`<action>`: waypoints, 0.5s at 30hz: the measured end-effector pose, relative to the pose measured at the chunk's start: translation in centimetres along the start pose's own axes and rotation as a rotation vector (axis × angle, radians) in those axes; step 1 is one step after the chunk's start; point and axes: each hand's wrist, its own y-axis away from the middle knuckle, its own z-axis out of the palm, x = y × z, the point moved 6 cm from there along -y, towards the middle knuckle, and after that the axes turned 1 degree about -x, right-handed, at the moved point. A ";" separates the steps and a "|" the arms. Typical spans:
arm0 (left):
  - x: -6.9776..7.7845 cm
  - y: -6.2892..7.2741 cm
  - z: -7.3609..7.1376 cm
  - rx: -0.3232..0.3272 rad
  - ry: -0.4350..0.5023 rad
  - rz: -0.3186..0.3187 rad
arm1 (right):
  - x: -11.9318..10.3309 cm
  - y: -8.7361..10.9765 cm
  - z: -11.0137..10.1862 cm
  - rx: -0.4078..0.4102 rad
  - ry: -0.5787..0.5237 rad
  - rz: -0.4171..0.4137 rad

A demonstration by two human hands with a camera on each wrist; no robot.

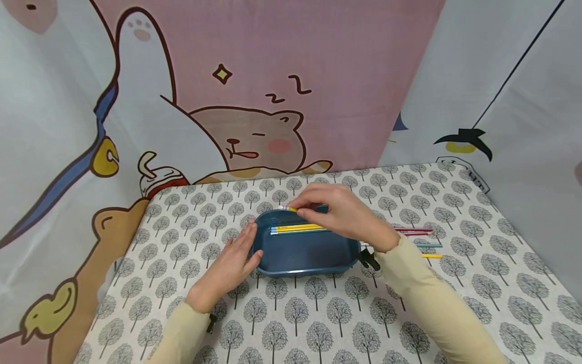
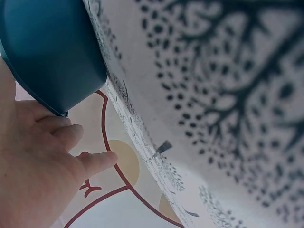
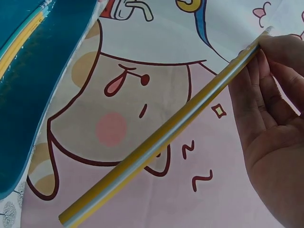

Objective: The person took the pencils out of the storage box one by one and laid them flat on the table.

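A dark blue plastic tray [image 1: 309, 271] with raised walls stands on the table. My left hand [image 1: 232, 268] rests against its left end, fingers extended along the rim; in the left wrist view those fingers touch the outside of the tray [image 2: 57, 61]. Over the tray's far side, my right hand [image 1: 334, 210] pinches a yellow pencil near one end. The right wrist view shows this pencil [image 3: 166, 135] slanting out from between thumb and fingers, with a shiny stripe along it. Inside the tray lie yellow pencils [image 1: 291, 227] and a teal pencil [image 1: 291, 232], side by side near the far wall.
To the right of the tray, partly behind my right forearm, lie red pencils [image 1: 416, 231], a teal pencil [image 1: 429, 245] and a yellow pencil [image 1: 432, 256]. A tree-print cloth [image 1: 295, 308] covers the table. Cartoon-print curtains [image 1: 354, 76] hang behind and beside it.
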 end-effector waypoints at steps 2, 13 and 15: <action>0.0 0.0 0.0 0.001 0.001 0.002 | -0.1 0.2 -0.3 0.007 0.009 0.000; 0.1 -0.1 -0.1 0.008 -0.011 0.004 | -0.1 2.0 -1.9 0.036 0.036 0.035; 0.1 -0.1 -0.1 0.006 -0.013 0.005 | 0.0 2.3 -2.1 0.041 0.045 0.033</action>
